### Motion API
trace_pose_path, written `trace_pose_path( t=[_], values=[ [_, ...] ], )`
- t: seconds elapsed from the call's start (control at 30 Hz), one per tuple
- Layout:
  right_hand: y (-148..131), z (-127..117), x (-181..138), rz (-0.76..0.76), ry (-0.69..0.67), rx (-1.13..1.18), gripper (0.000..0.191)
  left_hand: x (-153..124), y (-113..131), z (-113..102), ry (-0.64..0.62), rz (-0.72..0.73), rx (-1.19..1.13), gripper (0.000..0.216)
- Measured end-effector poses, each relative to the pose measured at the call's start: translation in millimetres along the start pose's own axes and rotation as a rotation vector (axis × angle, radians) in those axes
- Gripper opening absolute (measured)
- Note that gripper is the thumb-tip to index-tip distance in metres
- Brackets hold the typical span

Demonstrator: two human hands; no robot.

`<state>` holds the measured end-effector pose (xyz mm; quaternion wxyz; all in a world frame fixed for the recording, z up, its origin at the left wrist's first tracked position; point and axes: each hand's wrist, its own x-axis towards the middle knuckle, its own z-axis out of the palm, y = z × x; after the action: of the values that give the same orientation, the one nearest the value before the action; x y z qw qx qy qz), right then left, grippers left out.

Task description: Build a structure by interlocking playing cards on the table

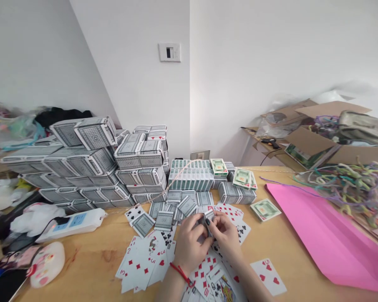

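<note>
Grey-backed card pinched just below and right of the frame's centre, between bent fingertips of left hand and right hand, tilted, with upper end toward the top of the frame and long axis apparently running up the picture, though too covered by fingers to be sure. Spread beneath and around, face-up cards at lower centre and face-down cards above; farther out, stacked grey-patterned blocks at left, pink sheet at lower right.
</note>
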<state>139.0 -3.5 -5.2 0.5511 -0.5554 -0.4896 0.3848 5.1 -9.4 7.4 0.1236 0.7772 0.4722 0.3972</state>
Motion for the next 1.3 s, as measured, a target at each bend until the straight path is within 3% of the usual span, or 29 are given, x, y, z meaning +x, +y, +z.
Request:
trace_pose_path(
  t=[0.67,1.3],
  values=[
    [-7.0,-9.1,4.5,0.113,-0.132,0.066,0.036,4.0,3.6,-3.3,0.046,0.053,0.006,0.016],
    [-6.5,-6.2,4.9,0.127,-0.155,0.065,0.038,0.4,-0.3,-2.0,0.054,0.020,-0.012,0.013]
  ],
)
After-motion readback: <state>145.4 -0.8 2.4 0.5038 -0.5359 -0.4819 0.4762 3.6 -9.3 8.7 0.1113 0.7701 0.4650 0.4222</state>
